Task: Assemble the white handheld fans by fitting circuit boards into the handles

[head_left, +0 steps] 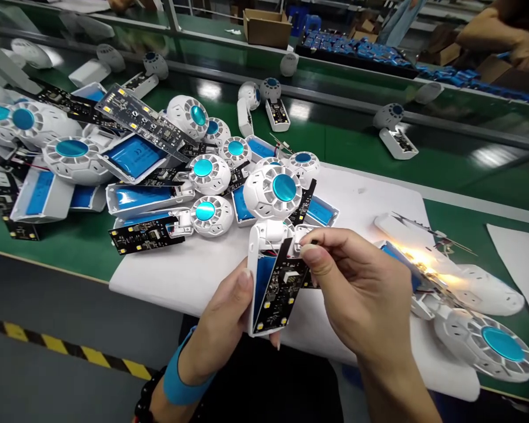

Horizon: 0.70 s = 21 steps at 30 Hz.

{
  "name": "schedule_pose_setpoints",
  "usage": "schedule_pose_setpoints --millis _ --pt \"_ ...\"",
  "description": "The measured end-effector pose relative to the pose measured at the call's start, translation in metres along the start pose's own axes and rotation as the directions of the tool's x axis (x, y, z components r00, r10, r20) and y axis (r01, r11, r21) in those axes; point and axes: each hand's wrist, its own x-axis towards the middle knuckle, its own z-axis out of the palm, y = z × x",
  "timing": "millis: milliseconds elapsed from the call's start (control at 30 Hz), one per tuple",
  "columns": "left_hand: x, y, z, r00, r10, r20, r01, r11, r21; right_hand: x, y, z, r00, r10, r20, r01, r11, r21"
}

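Observation:
My left hand (223, 317) is closed around the white plastic housing (254, 282) of a device, held upright above the table paper. A black circuit board (282, 294) with yellow LEDs sits tilted in this housing, and a strip of blue battery (263, 276) shows beside it. Above, a hinge joins the housing to a round white head (272, 191) with a shiny blue disc. My right hand (357, 288) has thumb and forefinger pinched together at the right side of the hinge, by the board's upper end. What lies between those fingertips is hidden.
Similar half-assembled devices (134, 200) are heaped at the left. Another device (480, 338), with lit LEDs, lies at the right on white paper (370, 202). More units (397, 144) stand on the green surface behind. Beyond are blue battery packs (357, 50), a cardboard box (267, 28) and another person's arm (498, 35).

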Motion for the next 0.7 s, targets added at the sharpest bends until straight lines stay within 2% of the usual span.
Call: schedule_pose_setpoints --millis 133,233,333,433,500,633,700 --pt "0.002 -0.002 -0.005 0.998 0.01 0.062 -0.009 1.0 -0.01 0.0 0.0 0.003 0.999 -0.052 0.012 0.052 0.999 -0.014" --pt "0.001 -0.007 -0.009 0.999 0.01 0.039 -0.01 1.0 0.01 -0.001 -0.003 0.005 0.989 -0.128 0.073 0.132 0.99 -0.05" --pt "-0.003 -0.011 -0.01 0.992 0.126 0.029 -0.128 0.985 0.112 -0.006 -0.005 0.005 0.955 -0.222 0.195 0.232 0.972 -0.03" --pt "-0.006 -0.008 -0.007 0.944 0.319 0.081 -0.329 0.915 0.233 -0.011 -0.002 0.001 0.899 -0.323 0.295 0.325 0.945 0.042" --pt "-0.007 -0.003 -0.006 0.915 0.382 0.132 -0.404 0.871 0.279 -0.011 0.001 -0.004 0.851 -0.366 0.377 0.352 0.93 0.11" --pt "-0.006 0.006 -0.008 0.907 0.349 0.236 -0.409 0.863 0.295 -0.005 0.004 -0.01 0.713 -0.444 0.543 0.414 0.891 0.186" --pt "-0.006 0.011 -0.009 0.914 0.31 0.263 -0.381 0.879 0.286 -0.003 0.002 -0.012 0.686 -0.462 0.562 0.45 0.876 0.171"
